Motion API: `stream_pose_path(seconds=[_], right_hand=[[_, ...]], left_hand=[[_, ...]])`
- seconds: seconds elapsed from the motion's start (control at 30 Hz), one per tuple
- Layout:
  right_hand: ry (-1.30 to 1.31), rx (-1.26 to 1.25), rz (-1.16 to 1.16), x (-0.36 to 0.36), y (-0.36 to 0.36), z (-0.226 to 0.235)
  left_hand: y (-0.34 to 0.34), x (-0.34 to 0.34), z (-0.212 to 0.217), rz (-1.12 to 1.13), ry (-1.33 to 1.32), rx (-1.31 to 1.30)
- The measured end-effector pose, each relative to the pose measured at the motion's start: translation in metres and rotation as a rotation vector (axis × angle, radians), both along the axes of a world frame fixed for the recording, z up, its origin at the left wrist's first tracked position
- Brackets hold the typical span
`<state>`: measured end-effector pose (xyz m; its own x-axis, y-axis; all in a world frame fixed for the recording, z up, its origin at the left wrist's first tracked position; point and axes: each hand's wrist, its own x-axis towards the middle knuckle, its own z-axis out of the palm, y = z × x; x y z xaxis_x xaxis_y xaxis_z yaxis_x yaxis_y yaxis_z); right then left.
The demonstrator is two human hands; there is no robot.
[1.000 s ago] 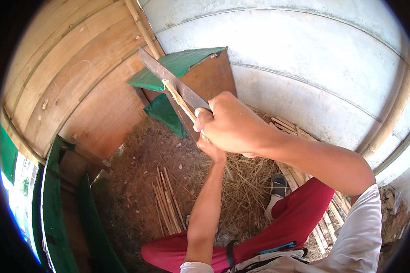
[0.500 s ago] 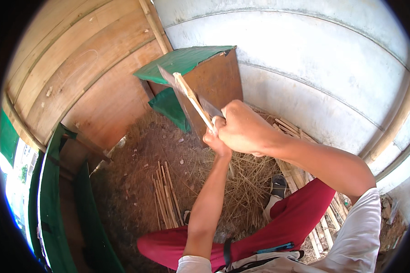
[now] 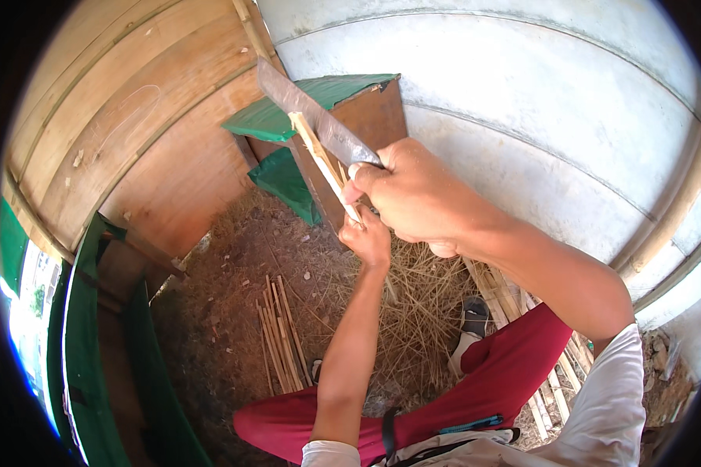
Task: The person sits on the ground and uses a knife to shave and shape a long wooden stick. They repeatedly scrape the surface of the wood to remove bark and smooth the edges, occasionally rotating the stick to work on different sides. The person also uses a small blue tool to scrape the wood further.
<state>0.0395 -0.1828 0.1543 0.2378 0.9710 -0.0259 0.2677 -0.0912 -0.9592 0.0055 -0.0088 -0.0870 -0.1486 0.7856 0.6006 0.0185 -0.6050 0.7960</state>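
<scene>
Over a straw-littered dirt floor [image 3: 234, 311], both hands grip: right hand [image 3: 413, 194] a blade [image 3: 315, 117], left hand [image 3: 368, 237] a bamboo strip [image 3: 319, 159].

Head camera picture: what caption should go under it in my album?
Right hand works a long knife along a bamboo strip gripped by the left hand.

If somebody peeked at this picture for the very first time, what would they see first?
Right in the middle, the right hand holds a long grey knife up high, its blade against a thin pale stick that the left hand grips from below. Under them lie a heap of dry shavings and a bundle of sticks on the dirt floor.
</scene>
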Motion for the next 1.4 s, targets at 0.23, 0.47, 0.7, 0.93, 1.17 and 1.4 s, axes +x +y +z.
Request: stream_pose_path(seconds=[0.23,0.47,0.7,0.93,1.17,1.4], right_hand=[[-0.045,0.051,-0.079,-0.005,-0.005,0.022],[-0.121,0.106,0.018,0.001,0.004,0.001],[-0.175,-0.002,0.043,0.003,0.01,-0.019],[0.046,0.127,0.011,0.006,0.024,-0.011],[-0.131,0.135,0.062,0.002,0.026,-0.015],[-0.163,0.01,0.081,-0.002,0.018,-0.006]], left_hand=[[0.0,0.015,-0.004,0.047,-0.09,0.12],[0.004,0.01,-0.005,0.09,0.018,0.191],[-0.016,-0.002,0.022,-0.01,-0.011,0.217],[-0.007,-0.024,0.029,-0.491,-0.113,-0.067],[-0.008,-0.015,0.024,-0.305,-0.08,0.122],[0.006,-0.024,0.01,-0.384,-0.045,-0.025]])
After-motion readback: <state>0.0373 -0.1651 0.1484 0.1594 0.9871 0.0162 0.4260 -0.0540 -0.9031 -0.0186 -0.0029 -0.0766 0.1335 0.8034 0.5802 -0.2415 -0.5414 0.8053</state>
